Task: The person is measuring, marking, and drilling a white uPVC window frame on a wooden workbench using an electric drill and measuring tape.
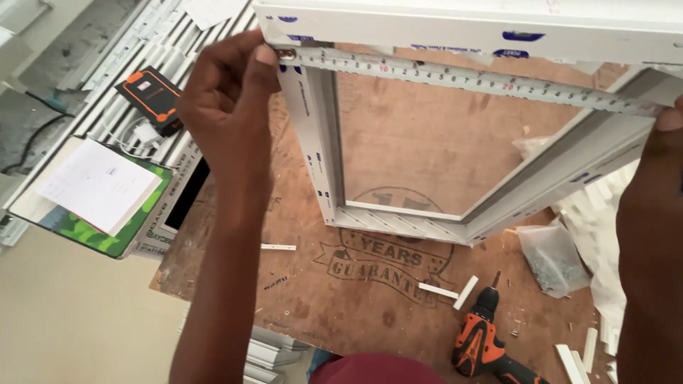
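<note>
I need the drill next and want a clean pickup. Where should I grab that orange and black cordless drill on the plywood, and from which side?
Probably take the cordless drill by its orange handle, coming from above with the right hand. It lies flat on the plywood board, chuck pointing up-right toward the bag of screws, so the handle is the broadest exposed part. The lower end runs out of view.

Bare forearms, sleeveless hands (226, 96); maroon garment (373, 370) below.

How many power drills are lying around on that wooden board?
1. The orange and black drill lies on the wooden board near the bottom edge of the view, below the white frame, right of the loose white strips. Others may lie out of sight.
</note>
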